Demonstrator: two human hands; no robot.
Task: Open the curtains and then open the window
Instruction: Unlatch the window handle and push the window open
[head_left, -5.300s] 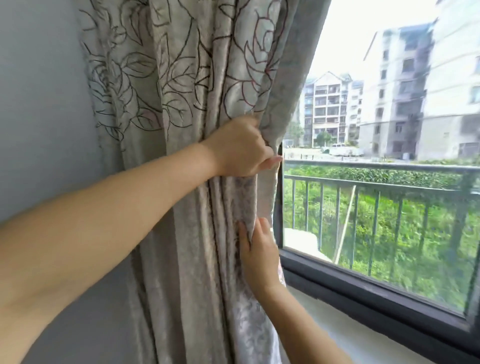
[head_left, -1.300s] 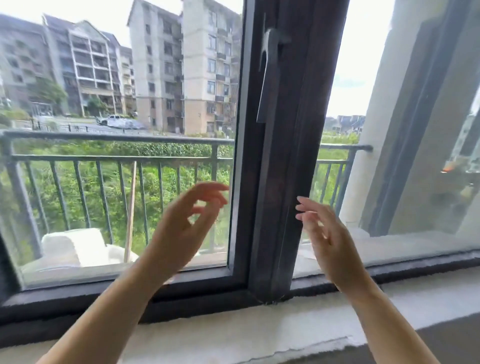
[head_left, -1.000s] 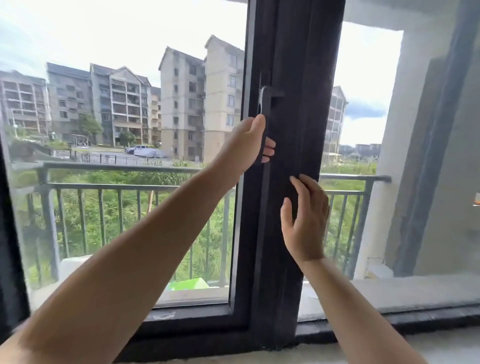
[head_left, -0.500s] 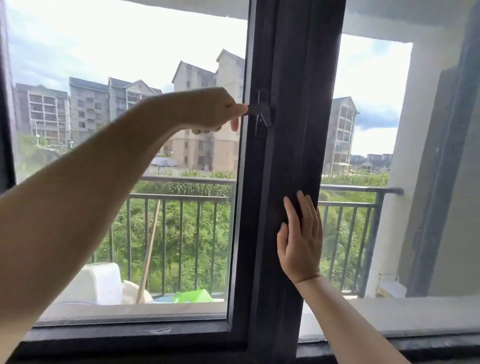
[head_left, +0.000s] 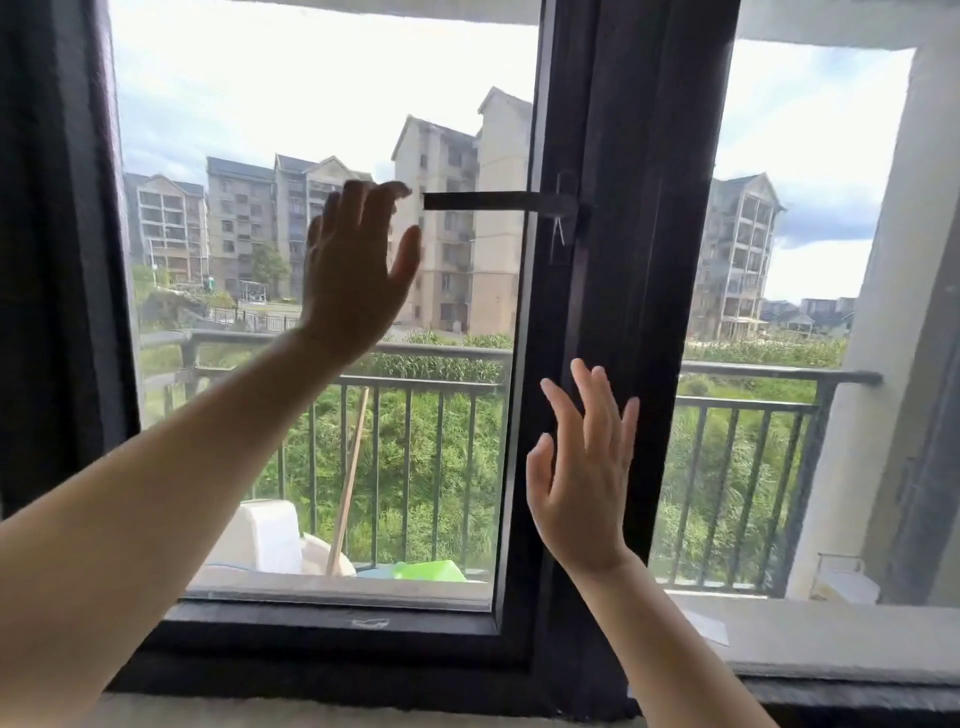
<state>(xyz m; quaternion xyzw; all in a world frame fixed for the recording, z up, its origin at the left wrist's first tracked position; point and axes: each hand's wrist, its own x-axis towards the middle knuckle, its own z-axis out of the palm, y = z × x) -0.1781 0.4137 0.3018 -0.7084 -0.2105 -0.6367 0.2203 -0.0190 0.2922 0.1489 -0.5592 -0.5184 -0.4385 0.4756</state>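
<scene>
The dark-framed window (head_left: 618, 312) fills the head view. Its black handle (head_left: 483, 201) sticks out level to the left from the central post, over the left pane (head_left: 249, 130). My left hand (head_left: 353, 270) is raised flat in front of that pane, fingers spread, just left of the handle's tip and holding nothing. My right hand (head_left: 584, 473) is open, palm towards the central post, lower down; whether it touches the frame I cannot tell. No curtain is in view.
A pale windowsill (head_left: 363, 712) runs along the bottom. Outside stand a balcony railing (head_left: 415, 384), a wooden pole (head_left: 348, 478), a white tub (head_left: 270, 535) and a green thing (head_left: 426, 570). A white column (head_left: 852, 415) stands at the right.
My left hand has turned the handle from upright to level and let go of it, moving left. My right hand has dropped lower on the post and spread its fingers.
</scene>
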